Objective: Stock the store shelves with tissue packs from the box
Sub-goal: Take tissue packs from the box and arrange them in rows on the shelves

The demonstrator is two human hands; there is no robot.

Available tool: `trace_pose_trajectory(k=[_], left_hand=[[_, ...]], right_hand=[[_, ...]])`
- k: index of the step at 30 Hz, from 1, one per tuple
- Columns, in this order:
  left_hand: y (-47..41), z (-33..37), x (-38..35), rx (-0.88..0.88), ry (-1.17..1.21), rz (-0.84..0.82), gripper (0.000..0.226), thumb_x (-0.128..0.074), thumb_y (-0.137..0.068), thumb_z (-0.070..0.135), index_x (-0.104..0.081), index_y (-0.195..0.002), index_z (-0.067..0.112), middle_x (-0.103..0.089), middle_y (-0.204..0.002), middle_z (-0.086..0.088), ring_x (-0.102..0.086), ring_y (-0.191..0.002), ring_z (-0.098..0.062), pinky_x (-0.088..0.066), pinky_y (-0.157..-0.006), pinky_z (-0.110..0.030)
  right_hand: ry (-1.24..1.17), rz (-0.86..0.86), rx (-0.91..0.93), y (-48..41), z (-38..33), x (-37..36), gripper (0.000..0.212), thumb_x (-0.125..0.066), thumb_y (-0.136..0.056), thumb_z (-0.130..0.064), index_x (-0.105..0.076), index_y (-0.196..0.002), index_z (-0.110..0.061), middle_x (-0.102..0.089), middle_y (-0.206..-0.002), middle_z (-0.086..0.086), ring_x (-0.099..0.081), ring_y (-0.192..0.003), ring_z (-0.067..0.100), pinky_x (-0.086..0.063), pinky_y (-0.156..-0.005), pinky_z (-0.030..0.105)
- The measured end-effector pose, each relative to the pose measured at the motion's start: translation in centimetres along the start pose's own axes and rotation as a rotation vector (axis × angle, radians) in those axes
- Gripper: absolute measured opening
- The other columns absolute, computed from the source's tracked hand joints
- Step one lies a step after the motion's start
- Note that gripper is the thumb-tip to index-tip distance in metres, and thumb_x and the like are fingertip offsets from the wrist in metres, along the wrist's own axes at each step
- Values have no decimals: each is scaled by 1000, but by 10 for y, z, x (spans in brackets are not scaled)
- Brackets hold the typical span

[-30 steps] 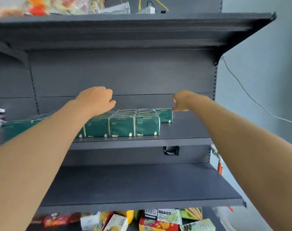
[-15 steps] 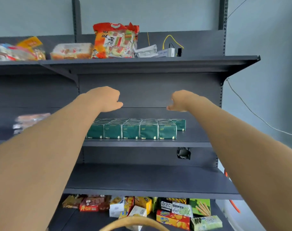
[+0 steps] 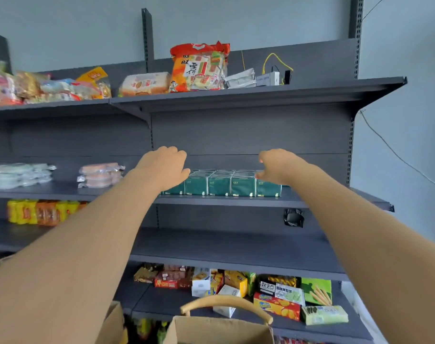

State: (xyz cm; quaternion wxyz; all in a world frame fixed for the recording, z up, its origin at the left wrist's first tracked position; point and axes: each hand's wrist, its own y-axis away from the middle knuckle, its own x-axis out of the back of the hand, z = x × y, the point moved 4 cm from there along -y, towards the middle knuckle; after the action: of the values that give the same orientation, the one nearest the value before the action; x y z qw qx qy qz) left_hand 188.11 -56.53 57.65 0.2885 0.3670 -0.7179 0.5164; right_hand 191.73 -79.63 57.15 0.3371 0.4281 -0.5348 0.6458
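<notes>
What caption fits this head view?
Left hand and right hand reach toward green tissue packs on the grey shelf.

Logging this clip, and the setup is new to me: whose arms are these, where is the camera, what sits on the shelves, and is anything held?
There is no machine: a person wears one wide-angle camera on the head, so you see their own arms. The left hand and right hand reach toward a row of green tissue packs on the middle shelf; neither visibly holds anything. Snack bags sit on the top shelf, and a cardboard box stands below.
</notes>
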Motion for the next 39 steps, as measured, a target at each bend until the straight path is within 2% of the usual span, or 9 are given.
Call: trace_pose_trajectory(k=[5,10,16,22,26,29,30,34,39], left_hand=[[27,7,-63,-15,64,-104,36,-37,-99,38,-48,-121,11,-53,-120,-7,-48,-112,-24,-44,-85,-38],[37,11,-168,-68,126,-256,38,-38,-99,38,-45,-126,12,-51,-124,-8,-47,-116,-26,-44,-85,-39],[33,11,-312,-173,229,-387,31,-38,-99,34,-46,-119,11,-52,-118,-8,-48,-112,-25,-44,-82,-36],[24,20,-444,-340,327,-535,37,-39,-99,35,-46,-126,11,-52,-124,-7,-48,-117,-25,-45,-87,-38],[42,41,-519,-391,429,-679,38,-37,-99,35,-45,-129,13,-52,-121,-7,-49,-112,-23,-48,-83,-38],[68,60,-571,-409,454,-824,37,-38,-99,37,-47,-124,12,-50,-126,-7,-48,-116,-24,-48,-88,-40],[76,67,-585,-414,455,-856,35,-38,-99,37,-48,-121,12,-50,-127,-7,-48,-117,-24,-47,-89,-40],[104,93,-627,-407,473,-972,33,-38,-100,36,-47,-122,13,-51,-126,-5,-48,-118,-23,-42,-88,-35],[141,127,-677,-385,523,-1119,30,-37,-100,36,-48,-118,15,-54,-117,-3,-52,-108,-21,-47,-82,-34]], right_hand=[[44,-192,16,25,-21,-78,39,-51,-94,-31,-49,-124,-7,-56,-121,12,-51,-112,31,-47,-88,39],[62,-342,25,21,-38,-177,37,-51,-94,-33,-49,-122,-8,-53,-121,12,-45,-118,30,-44,-88,40],[35,-514,-59,-12,-58,-305,42,-51,-94,-30,-46,-128,-8,-54,-124,11,-48,-116,29,-43,-88,35],[-20,-773,-202,-12,-70,-438,44,-49,-94,-32,-45,-131,-9,-55,-127,10,-52,-116,27,-45,-89,32],[-167,-929,-394,22,-73,-506,48,-43,-99,-25,-35,-141,-4,-42,-142,14,-43,-128,27,-44,-87,12],[-113,-968,-417,45,-70,-548,51,-49,-96,-31,-37,-141,-10,-47,-138,8,-47,-125,24,-43,-96,31],[-97,-995,-426,52,-68,-561,50,-50,-96,-33,-39,-139,-11,-50,-136,7,-48,-123,23,-43,-96,33],[-123,-1082,-453,81,-56,-612,36,-50,-95,-35,-52,-123,-11,-59,-121,7,-55,-110,23,-46,-86,32],[-260,-1209,-489,115,-48,-683,36,-54,-93,-33,-53,-122,-11,-61,-115,8,-59,-101,22,-47,-76,28]])
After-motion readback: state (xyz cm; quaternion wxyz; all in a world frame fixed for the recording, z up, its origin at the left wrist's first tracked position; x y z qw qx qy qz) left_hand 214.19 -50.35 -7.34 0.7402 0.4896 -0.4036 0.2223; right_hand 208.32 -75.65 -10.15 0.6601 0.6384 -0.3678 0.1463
